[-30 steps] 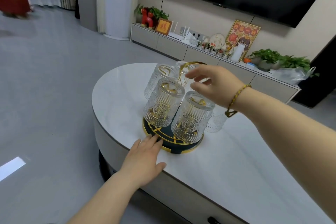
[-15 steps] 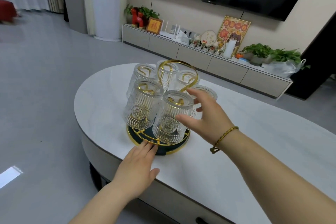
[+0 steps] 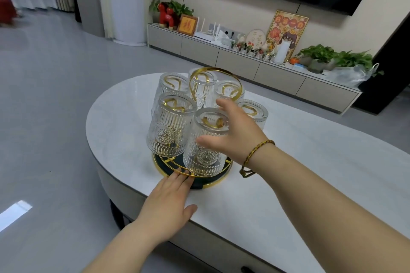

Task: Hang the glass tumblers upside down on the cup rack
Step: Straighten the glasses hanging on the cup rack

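Since half a second ago, only the right hand [image 3: 233, 134] has shifted slightly over the front tumbler [image 3: 207, 143]. Left hand [image 3: 168, 204] lies flat, fingers together, touching the rack [image 3: 213, 180] base. Six tumblers hang inverted. Right fingers spread, gripping nothing, beside the front tumbler's top.

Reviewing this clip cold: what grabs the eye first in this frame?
A gold cup rack on the white table, with six ribbed glass tumblers hung upside down around it. The right hand is spread open against the nearest tumbler, while the left hand lies flat at the rack's round base.
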